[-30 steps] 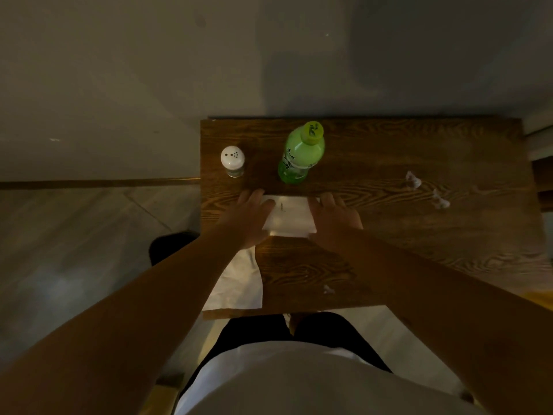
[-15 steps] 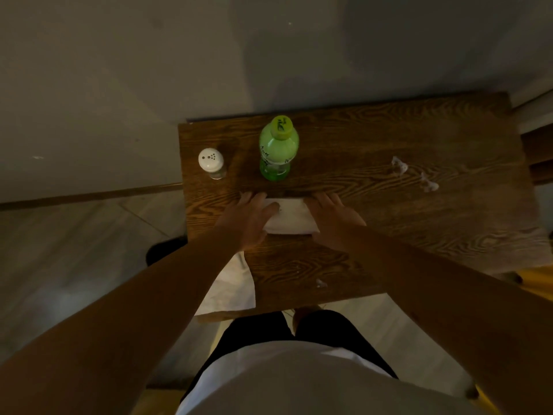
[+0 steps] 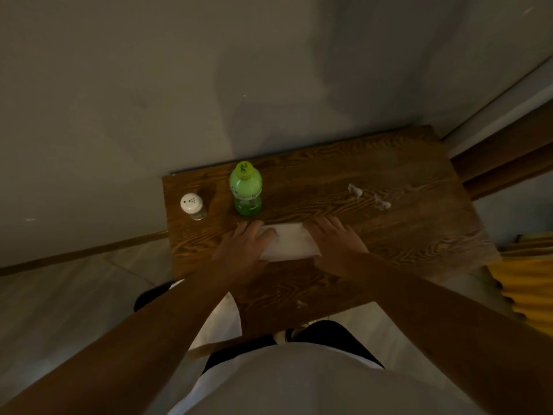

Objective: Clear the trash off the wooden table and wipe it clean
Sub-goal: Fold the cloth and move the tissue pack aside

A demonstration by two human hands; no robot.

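Note:
A folded white napkin lies flat on the dark wooden table. My left hand presses its left end and my right hand presses its right end, fingers spread flat. Two small crumpled white scraps lie further right on the table. A third tiny scrap sits near the front edge. Another white napkin lies at the front left corner, partly under my left forearm.
A green plastic bottle stands just behind the napkin. A white-capped shaker stands at the table's back left. The table's back edge meets a grey wall. Something yellow shows to the right of the table.
The napkin looks narrower front to back than a second ago. Both hands stay on its ends. The camera view has shifted and tilted.

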